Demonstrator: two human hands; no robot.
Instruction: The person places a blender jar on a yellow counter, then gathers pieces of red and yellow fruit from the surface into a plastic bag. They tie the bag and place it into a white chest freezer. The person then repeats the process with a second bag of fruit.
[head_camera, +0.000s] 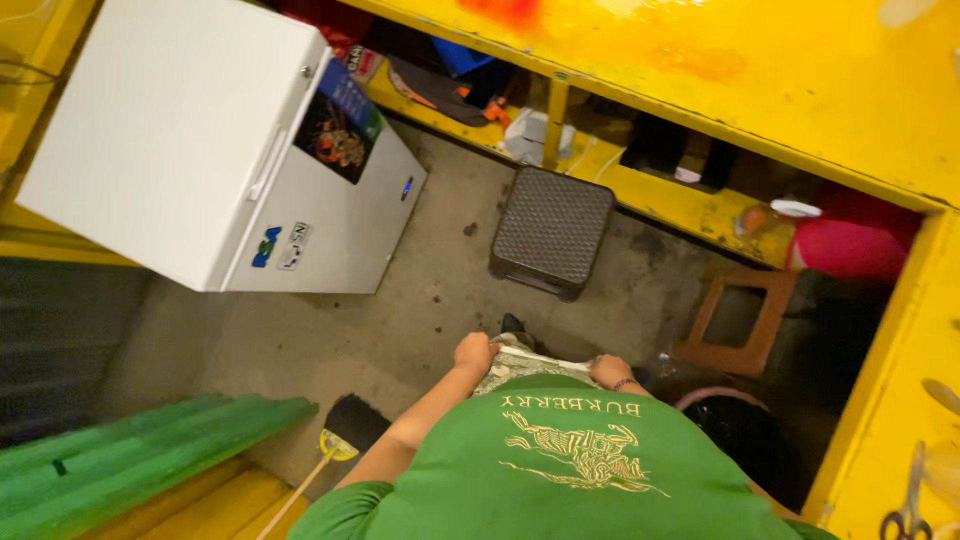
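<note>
Left grip (474, 352) (closed) at waistband (520, 362)

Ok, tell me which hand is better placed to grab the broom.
Left, probably: the left hand, at the waist cloth, is nearer the broom; the right hand lies farther across.

Likely small shop — chest freezer (190, 140), yellow counter (760, 80), stool (552, 228).

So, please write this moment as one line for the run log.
left hand: at shorts waist | right hand: same | ahead: grey stool, white freezer | floor: broom
</note>
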